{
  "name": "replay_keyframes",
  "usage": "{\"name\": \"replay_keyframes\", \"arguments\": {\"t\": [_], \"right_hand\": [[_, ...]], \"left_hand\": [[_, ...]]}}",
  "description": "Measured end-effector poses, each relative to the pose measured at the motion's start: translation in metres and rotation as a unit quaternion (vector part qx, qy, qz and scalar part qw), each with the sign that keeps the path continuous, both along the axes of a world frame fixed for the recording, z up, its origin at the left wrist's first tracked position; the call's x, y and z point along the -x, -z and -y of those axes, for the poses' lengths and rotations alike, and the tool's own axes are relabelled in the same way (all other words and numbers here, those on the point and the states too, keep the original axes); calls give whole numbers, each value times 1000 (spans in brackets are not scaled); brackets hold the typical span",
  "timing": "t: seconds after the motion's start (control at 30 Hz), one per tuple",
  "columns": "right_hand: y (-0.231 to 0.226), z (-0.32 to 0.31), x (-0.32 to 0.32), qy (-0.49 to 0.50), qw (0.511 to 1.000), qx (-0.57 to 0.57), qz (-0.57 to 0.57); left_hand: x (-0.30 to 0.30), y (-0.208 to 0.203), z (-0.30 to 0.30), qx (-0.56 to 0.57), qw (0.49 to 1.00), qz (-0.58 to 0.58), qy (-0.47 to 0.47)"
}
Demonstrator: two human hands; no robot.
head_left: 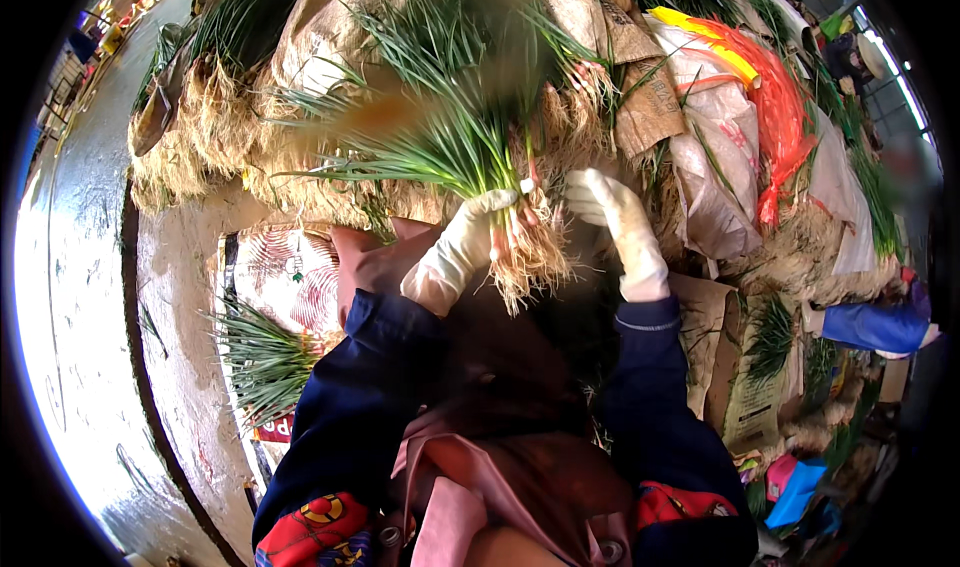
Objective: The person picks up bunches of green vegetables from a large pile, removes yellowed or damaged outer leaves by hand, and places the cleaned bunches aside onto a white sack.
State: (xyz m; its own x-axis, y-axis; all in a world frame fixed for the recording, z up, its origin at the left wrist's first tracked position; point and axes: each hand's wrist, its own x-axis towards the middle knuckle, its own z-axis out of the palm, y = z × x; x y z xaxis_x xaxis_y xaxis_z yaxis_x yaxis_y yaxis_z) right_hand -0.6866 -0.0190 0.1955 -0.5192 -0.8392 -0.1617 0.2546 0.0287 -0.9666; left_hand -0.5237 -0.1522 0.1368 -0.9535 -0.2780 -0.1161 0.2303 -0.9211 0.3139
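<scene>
My left hand (460, 242), in a pale glove, is closed round a bunch of spring onions (478, 157) just above the bulbs. Long green leaves fan out up and to the left, while the tangled pale roots (530, 252) hang below the fist. My right hand (620, 222), gloved too, is apart from the bunch, a little right of its roots. Its fingers are stretched toward the bunch, with nothing visible in them. Behind both hands lies a heap of more spring onions (425, 42), roots facing me.
Woven sacks (650, 102) and a red-orange plastic strip bundle (782, 127) lie at the far right. Another bunch of spring onions (265, 362) rests on a printed sack (285, 267) at the left. A person's blue sleeve (875, 327) shows at the right edge.
</scene>
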Motion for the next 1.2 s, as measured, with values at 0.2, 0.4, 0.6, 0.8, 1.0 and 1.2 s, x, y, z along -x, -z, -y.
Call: {"name": "replay_keyframes", "arguments": {"t": [0.2, 0.4, 0.6, 0.8, 1.0, 1.2], "right_hand": [[16, 83, -15, -142, 987, -49, -57], [35, 68, -13, -55, 986, -34, 157], [26, 51, 21, -291, 836, -408, -224], [-34, 104, 88, 46, 754, -227, -614], [-23, 161, 157, 15, 483, -384, -787], [-69, 93, 78, 75, 522, -94, -845]], "left_hand": [[-10, -5, -1, -16, 998, -22, -56], [-9, 5, -6, 1, 1000, 23, -12], [-7, 6, 2, -33, 996, -84, -26], [-11, -6, 9, -21, 993, -81, -88], [-2, -7, 11, -62, 990, -124, -28], [8, -8, 5, -15, 993, -98, -64]]}}
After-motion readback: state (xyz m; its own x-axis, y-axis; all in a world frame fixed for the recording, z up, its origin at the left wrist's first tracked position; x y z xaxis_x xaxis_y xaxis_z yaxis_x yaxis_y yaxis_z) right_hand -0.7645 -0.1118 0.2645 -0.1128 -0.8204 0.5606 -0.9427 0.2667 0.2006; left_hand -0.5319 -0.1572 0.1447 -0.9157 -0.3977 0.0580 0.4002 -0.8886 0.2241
